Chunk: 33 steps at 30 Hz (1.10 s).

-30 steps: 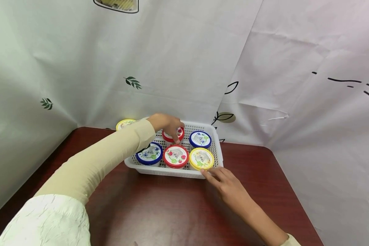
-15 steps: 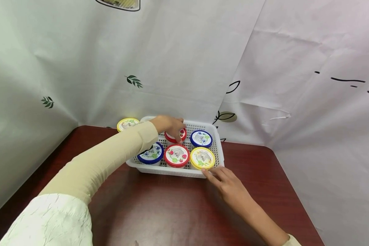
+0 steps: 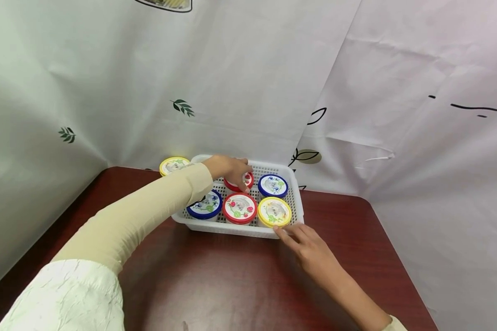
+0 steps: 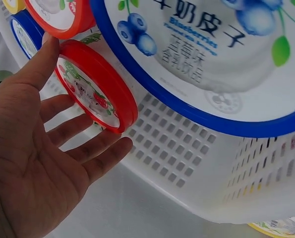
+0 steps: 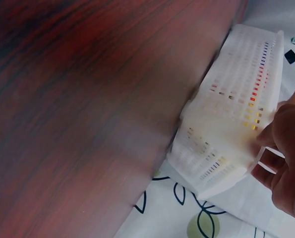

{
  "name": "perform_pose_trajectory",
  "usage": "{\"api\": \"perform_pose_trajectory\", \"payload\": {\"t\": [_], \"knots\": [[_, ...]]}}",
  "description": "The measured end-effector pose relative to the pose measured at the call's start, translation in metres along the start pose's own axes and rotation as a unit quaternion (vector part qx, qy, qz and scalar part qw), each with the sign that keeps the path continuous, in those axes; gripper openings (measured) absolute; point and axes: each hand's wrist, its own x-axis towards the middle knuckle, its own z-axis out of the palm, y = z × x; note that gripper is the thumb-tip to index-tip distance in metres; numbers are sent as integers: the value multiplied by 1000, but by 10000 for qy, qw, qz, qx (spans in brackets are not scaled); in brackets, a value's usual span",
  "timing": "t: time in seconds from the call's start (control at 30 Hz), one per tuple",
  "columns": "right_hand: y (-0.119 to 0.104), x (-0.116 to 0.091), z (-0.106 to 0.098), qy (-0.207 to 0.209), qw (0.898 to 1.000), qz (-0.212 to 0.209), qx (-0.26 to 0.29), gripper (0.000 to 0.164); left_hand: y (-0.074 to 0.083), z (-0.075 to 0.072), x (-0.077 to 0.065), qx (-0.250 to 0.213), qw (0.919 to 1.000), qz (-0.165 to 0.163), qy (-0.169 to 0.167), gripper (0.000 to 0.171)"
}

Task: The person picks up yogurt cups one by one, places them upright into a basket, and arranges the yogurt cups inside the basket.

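Observation:
My left hand (image 3: 232, 171) reaches into a white perforated basket (image 3: 228, 228) and holds a red-lidded cup (image 4: 92, 91) in the back row. In the left wrist view the thumb lies at the lid's near edge and the fingers spread along its far side; this cup is tilted. At the basket's front right corner, my right hand (image 3: 308, 248) pinches the rim, thumb outside the wall. Blue-lidded (image 3: 205, 205), red-lidded (image 3: 240, 208) and yellow-lidded (image 3: 274, 211) cups form the front row. Another blue-lidded cup (image 3: 273, 185) stands at the back right.
A second yellow-lidded cup (image 3: 174, 164) stands outside the basket, at its back left, partly behind the left sleeve (image 3: 141, 211). The dark red table (image 3: 215, 280) ends at a white printed cloth (image 3: 248, 92) hanging behind and along the sides.
The head view has shifted slightly, so the basket appears a little farther right. Both hands keep their places on the cup and the rim.

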Motion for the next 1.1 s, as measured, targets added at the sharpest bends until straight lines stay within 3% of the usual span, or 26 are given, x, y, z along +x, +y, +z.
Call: {"api": "perform_pose_trajectory", "payload": {"t": [0.33, 0.63, 1.1], "knots": [[0, 0, 1, -62, 10000, 31, -41, 80, -8, -1, -2, -258, 9995, 147, 80, 93], [0, -1, 1, -98, 9999, 77, -62, 81, -13, -8, -26, -333, 9991, 273, 59, 85], [0, -1, 0, -9, 10000, 22, -41, 82, -30, 1, -47, -140, 9979, 574, 259, 81]]}}
